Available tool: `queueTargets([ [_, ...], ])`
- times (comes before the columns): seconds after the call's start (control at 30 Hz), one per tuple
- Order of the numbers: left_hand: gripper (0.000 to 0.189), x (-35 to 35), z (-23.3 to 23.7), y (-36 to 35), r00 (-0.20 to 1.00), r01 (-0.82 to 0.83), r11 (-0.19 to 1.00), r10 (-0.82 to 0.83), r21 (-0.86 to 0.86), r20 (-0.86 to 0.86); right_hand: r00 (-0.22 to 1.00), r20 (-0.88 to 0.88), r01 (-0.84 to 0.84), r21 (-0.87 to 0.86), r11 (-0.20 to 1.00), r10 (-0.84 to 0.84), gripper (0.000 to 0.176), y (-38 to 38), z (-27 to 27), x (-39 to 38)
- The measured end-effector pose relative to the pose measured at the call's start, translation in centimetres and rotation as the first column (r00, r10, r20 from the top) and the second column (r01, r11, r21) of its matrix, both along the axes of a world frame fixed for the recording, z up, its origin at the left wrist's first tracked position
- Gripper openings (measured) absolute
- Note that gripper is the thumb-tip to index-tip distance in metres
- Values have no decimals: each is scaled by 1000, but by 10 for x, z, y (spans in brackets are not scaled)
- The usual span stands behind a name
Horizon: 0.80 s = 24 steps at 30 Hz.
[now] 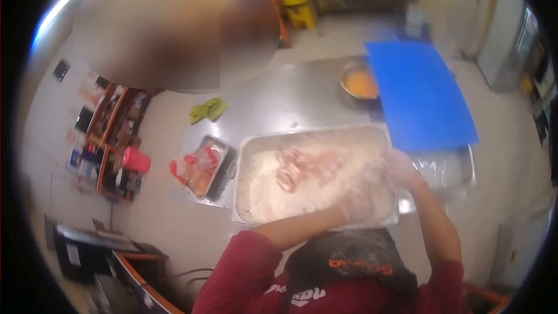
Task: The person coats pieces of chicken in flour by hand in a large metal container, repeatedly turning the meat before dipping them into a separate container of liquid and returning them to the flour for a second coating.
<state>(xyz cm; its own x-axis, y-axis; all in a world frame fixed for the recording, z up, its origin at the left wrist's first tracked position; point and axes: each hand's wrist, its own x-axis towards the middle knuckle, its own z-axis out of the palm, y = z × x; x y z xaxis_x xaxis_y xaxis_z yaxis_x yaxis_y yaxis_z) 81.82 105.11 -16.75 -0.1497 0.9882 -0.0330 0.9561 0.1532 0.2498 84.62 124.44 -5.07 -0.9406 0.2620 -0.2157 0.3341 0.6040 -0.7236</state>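
Note:
My left hand [356, 203], in a clear plastic glove, is low over the right part of a wide metal tray [239, 197] of white flour [264, 197]. Just beyond it, my right hand [398, 168], also gloved, is at the tray's right edge, dusted with white. Motion smears the fingers of both hands, and I cannot make out whether anything is between them. Pieces of raw meat [296, 168], pale pink and partly floured, lie in the middle of the flour, to the left of my hands.
On the metal table [285, 96], a small tray [225, 166] of meat in red-marked plastic stands left. Green cloth-like items [208, 110] lie behind it. A bowl of orange liquid [360, 84] is at the back, beside a blue board [421, 96]. A yellow stool [299, 11] stands beyond.

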Motion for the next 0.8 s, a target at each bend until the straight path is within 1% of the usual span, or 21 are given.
queueTargets([
  [0.03,52,2,-24,3,1000,25,1000,-25,5,5,999,32,-42,73,996,40,32,3,-10,-2],
  [0.07,50,5,-22,11,1000,12,999,-11,-44,23,996,71,-72,144,987,62,31,9,-25,-6],
  [0.13,46,7,6,21,999,-12,987,20,-162,44,987,5,-158,201,967,160,31,21,-65,-9],
  [0.17,45,9,17,24,999,-4,977,15,-212,49,979,-22,-194,228,954,204,31,24,-76,-12],
  [0.23,41,9,55,26,998,36,956,-21,-292,54,984,33,-178,171,969,175,28,14,-53,-11],
  [0.27,39,6,83,24,996,74,943,-56,-323,64,985,63,-165,139,976,158,27,10,-44,-10],
  [0.33,37,6,141,21,985,168,907,-144,-387,91,992,19,-122,-33,992,123,22,12,-61,-12],
  [0.37,38,5,107,21,990,141,938,-129,-317,61,995,-1,-101,-122,987,102,19,15,-70,-13],
  [0.43,40,4,3,17,988,142,989,-144,-31,-56,997,33,-72,-102,992,75,14,11,-59,-12],
  [0.47,42,2,-22,14,984,151,984,-140,98,-114,997,49,-57,-93,994,62,12,10,-54,-13],
  [0.5,44,-1,-39,8,977,166,966,-133,200,-167,998,-4,-70,-127,989,70,13,14,-67,-14],
  [0.53,39,-2,-30,4,989,115,980,-97,164,-115,995,-58,-84,-160,984,76,13,22,-94,-17],
  [0.57,35,-3,-22,-1,996,65,990,-56,126,-67,996,-71,-75,-205,976,62,13,24,-100,-18],
  [0.6,27,-2,-19,-2,1000,-15,1000,15,-25,22,995,-85,-68,-250,966,48,14,21,-94,-19],
  [0.63,22,-2,-17,-4,990,-81,980,101,-182,100,998,-54,-35,-304,952,20,15,18,-88,-17],
  [0.7,21,-15,-21,-17,967,-215,976,217,-30,130,1000,-2,0,-294,956,0,17,10,-65,-14],
  [0.77,22,-29,-8,-30,983,-177,984,177,-10,40,999,40,-3,-164,986,10,19,-2,-33,-10],
  [0.8,22,-39,17,-33,995,-74,994,69,-76,-67,999,40,-7,-148,989,13,21,1,-40,-12],
])
